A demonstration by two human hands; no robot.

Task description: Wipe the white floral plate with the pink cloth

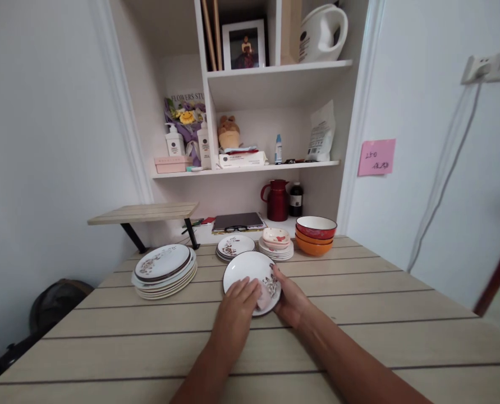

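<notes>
Head view: seemingly wiping, left hand (235, 308) presses pale-pink cloth (264, 295) on round white ceramic plate (242, 269); right hand (290, 297), pinching its rim, should hold steady next.

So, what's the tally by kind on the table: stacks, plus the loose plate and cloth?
Plate stacks: 2 (left stack, middle stack)
Mixed dish stack: 1
Bowl stack: 1
Held plate: 1
Cloth: 1
Total: 6
</notes>
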